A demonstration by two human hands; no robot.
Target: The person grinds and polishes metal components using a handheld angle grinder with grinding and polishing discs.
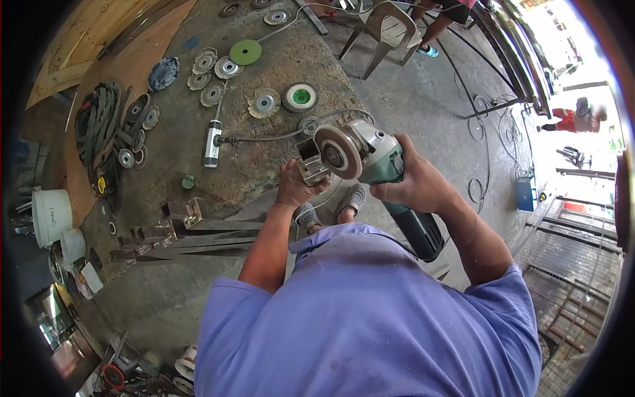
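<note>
Before my torso, near the tabletop's edge, I list one shiny silver box-shaped metal piece [309, 162], gripped in the left hand [299, 185], and one green-and-black angle grinder [389, 165] wrapped by the right hand [422, 182], its round pale-rimmed disc [337, 155] just beside the piece, contact uncertain to me. On the stained grey tabletop [241, 178] I count one flat lime-green disc [245, 52], one white-rimmed, green-centred wheel [301, 97] and one silver-and-black cylinder [211, 143].

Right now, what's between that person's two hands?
The head view shows a metal piece, then the grinder's wheel and front part, between left hand and right hand.
</note>
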